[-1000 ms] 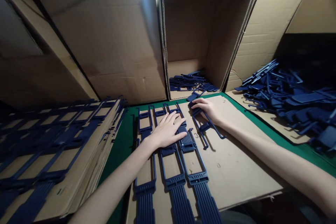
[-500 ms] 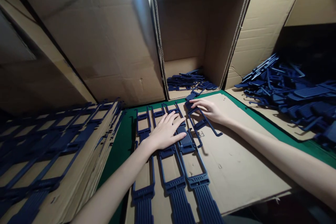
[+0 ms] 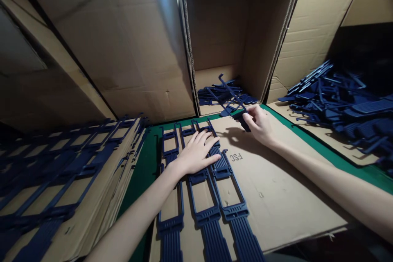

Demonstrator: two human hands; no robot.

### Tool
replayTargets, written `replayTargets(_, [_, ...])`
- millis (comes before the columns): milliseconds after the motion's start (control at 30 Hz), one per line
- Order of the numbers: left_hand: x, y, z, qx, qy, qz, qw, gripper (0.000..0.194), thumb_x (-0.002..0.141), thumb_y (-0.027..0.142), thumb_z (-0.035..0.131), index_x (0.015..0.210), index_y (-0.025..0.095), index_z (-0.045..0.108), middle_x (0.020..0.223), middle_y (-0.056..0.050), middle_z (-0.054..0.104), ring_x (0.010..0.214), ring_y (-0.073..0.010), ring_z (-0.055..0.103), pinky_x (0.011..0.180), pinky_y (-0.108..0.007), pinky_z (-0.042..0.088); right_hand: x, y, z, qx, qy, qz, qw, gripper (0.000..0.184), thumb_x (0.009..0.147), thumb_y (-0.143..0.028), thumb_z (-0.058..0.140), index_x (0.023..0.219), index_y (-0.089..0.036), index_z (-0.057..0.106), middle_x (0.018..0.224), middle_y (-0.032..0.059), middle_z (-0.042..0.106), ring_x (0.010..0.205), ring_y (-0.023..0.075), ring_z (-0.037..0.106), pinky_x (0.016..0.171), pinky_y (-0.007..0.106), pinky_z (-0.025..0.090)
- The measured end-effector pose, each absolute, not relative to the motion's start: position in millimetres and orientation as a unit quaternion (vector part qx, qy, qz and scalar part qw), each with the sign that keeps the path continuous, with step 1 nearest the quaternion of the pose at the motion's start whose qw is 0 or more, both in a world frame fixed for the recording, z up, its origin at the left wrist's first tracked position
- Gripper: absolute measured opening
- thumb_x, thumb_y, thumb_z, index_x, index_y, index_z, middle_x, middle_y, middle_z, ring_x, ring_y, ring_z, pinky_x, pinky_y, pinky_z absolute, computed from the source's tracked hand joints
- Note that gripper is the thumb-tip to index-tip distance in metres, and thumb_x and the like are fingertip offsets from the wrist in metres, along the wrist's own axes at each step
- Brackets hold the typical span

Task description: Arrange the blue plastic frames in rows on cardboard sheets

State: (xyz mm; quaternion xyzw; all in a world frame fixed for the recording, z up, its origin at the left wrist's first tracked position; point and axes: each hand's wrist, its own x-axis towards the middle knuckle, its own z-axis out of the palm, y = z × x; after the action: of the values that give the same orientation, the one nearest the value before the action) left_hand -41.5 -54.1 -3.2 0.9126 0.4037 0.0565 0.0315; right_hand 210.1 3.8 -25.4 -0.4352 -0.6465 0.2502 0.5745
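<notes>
My right hand point(image 3: 259, 125) grips a dark blue plastic frame piece point(image 3: 235, 96) by its solid end, lifted above the cardboard sheet. Its two hooked arms point up and away, toward the open box. Fingers spread, my left hand point(image 3: 198, 151) lies flat over the rows of blue plastic frames point(image 3: 204, 215) laid side by side on the cardboard sheet point(image 3: 276, 196). Part of those frames is hidden under the palm and forearm.
An open cardboard box point(image 3: 276, 49) at the back holds a pile of blue pieces point(image 3: 211, 95). More blue pieces point(image 3: 331, 102) are heaped at right. Stacked cardboard sheets point(image 3: 101, 196) bearing blue frames stand at left. A green surface point(image 3: 139, 168) shows between.
My right hand has raised the frame piece off the cardboard and turned it, so its hooked arms now point away instead of toward me. My left hand keeps its place on the frames.
</notes>
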Motion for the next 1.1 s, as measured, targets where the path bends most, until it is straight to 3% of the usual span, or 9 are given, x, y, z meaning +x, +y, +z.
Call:
replayTargets(100, [-41, -55, -2, 0.911, 0.408, 0.052, 0.037, 0.059, 0.094, 0.059, 0.033, 0.143, 0.025, 0.034, 0.15, -0.01, 0.031, 0.144, -0.0275, 0.014, 0.117, -0.049, 0.013, 208, 6, -27, -0.393, -0.56, 0.411, 0.603, 0.026, 0.083, -0.047, 0.051, 0.088, -0.028, 0.035, 0.087, 0.0014, 0.059, 0.067, 0.0183, 0.06, 0.054, 0.031, 0.048])
replayTargets(233, [-41, -55, -1, 0.91, 0.41, 0.047, 0.039, 0.06, 0.094, 0.058, 0.033, 0.143, 0.024, 0.034, 0.15, -0.011, 0.031, 0.143, -0.0278, 0.014, 0.117, -0.048, 0.014, 210, 6, -24, -0.371, -0.557, 0.48, 0.568, 0.028, 0.075, -0.037, 0.06, 0.082, -0.025, 0.035, 0.092, 0.0007, 0.059, 0.063, 0.0144, 0.054, 0.053, 0.029, 0.046])
replayTargets(367, [-41, -55, -1, 0.912, 0.407, 0.05, 0.037, 0.059, 0.094, 0.058, 0.032, 0.143, 0.025, 0.034, 0.15, -0.01, 0.031, 0.143, -0.0279, 0.015, 0.117, -0.049, 0.014, 213, 2, -18, -0.389, -0.587, 0.47, 0.533, 0.034, 0.068, -0.037, 0.071, 0.078, -0.023, 0.042, 0.075, -0.0023, 0.053, 0.064, 0.0127, 0.051, 0.055, 0.026, 0.043])
replayTargets(433, [-41, -54, -1, 0.912, 0.405, 0.052, 0.037, 0.06, 0.094, 0.059, 0.032, 0.143, 0.025, 0.034, 0.15, -0.01, 0.031, 0.143, -0.028, 0.015, 0.116, -0.049, 0.014, 212, 0, -15, -0.396, -0.596, 0.474, 0.514, 0.032, 0.07, -0.043, 0.071, 0.083, -0.023, 0.05, 0.076, -0.0013, 0.053, 0.066, 0.0129, 0.05, 0.056, 0.026, 0.042])
replayTargets(633, [-41, -54, -1, 0.915, 0.4, 0.048, 0.031, 0.059, 0.094, 0.058, 0.032, 0.144, 0.025, 0.032, 0.15, -0.01, 0.031, 0.143, -0.0276, 0.014, 0.117, -0.049, 0.013, 208, -3, -12, -0.418, -0.62, 0.462, 0.477, 0.042, 0.074, -0.059, 0.064, 0.087, -0.02, 0.059, 0.065, -0.0016, 0.05, 0.055, 0.0109, 0.043, 0.05, 0.025, 0.035])
replayTargets(733, [-41, -54, -1, 0.913, 0.403, 0.049, 0.031, 0.06, 0.094, 0.059, 0.032, 0.143, 0.026, 0.033, 0.15, -0.01, 0.031, 0.143, -0.0276, 0.015, 0.117, -0.049, 0.013, 212, -1, -11, -0.427, -0.618, 0.447, 0.485, 0.055, 0.081, -0.069, 0.046, 0.089, -0.018, 0.065, 0.06, -0.0004, 0.049, 0.051, 0.0115, 0.042, 0.047, 0.027, 0.032])
replayTargets(867, [-41, -54, -1, 0.912, 0.405, 0.051, 0.035, 0.06, 0.093, 0.059, 0.032, 0.142, 0.024, 0.035, 0.15, -0.01, 0.031, 0.143, -0.0283, 0.015, 0.116, -0.05, 0.014, 223, 3, -10, -0.427, -0.641, 0.439, 0.463, 0.07, 0.083, -0.075, 0.029, 0.085, -0.019, 0.07, 0.058, 0.0027, 0.054, 0.048, 0.0132, 0.044, 0.048, 0.029, 0.035])
replayTargets(1033, [-40, -55, 0, 0.912, 0.406, 0.046, 0.034, 0.061, 0.093, 0.059, 0.034, 0.142, 0.023, 0.035, 0.15, -0.01, 0.032, 0.143, -0.028, 0.015, 0.117, -0.048, 0.014, 229, 4, -11, -0.468, -0.685, 0.369, 0.419, 0.072, 0.084, -0.075, 0.026, 0.067, -0.019, 0.07, 0.065, 0.0067, 0.063, 0.056, 0.0163, 0.054, 0.053, 0.03, 0.041])
replayTargets(1100, [-40, -55, 1, 0.912, 0.407, 0.043, 0.032, 0.061, 0.094, 0.058, 0.033, 0.143, 0.023, 0.035, 0.15, -0.011, 0.032, 0.143, -0.028, 0.015, 0.117, -0.048, 0.014, 227, 4, -13, -0.466, -0.716, 0.327, 0.405, 0.065, 0.084, -0.07, 0.036, 0.061, -0.019, 0.067, 0.065, 0.0071, 0.065, 0.063, 0.0189, 0.058, 0.059, 0.031, 0.044])
